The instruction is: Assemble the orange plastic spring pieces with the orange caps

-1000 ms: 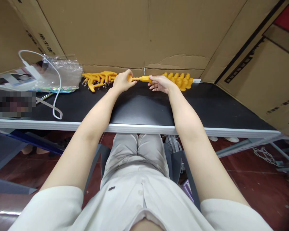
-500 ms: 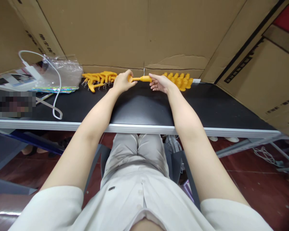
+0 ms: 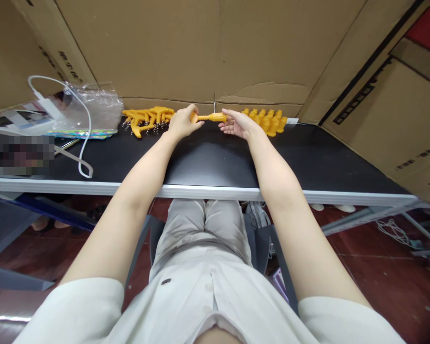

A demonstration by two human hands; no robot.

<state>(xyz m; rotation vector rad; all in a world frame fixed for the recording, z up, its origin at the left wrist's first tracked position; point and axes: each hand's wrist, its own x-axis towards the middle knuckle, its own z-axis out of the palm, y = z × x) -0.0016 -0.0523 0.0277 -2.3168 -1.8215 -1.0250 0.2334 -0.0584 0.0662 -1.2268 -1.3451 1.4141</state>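
Fingers of the left hand (image 3: 182, 122) are closed around the left end of a yellow piece (image 3: 217, 117), the thumb reaching along its near side and the knuckles bent over the top. The piece lies level between the two hands, above the black tabletop (image 3: 211, 157), with a narrow ridged stretch in the middle and a wider sleeve at its right end. At that sleeve, the thumb of the right hand (image 3: 241, 125) seems to meet the end of the piece, while the other fingers are loosely curled and slightly parted below; at this small size I cannot tell whether they grip it or only rest near it.

Just beside the left hand, a pile of yellow handles (image 3: 148, 117) with metal spirals lies on the tabletop. Behind the right hand and to its right, yellow sleeves (image 3: 272, 122) stand upright in close rows. A clear plastic bag (image 3: 102, 107) lies farther left, near a white cable (image 3: 89, 129). Cardboard (image 3: 215, 52) rises behind everything.
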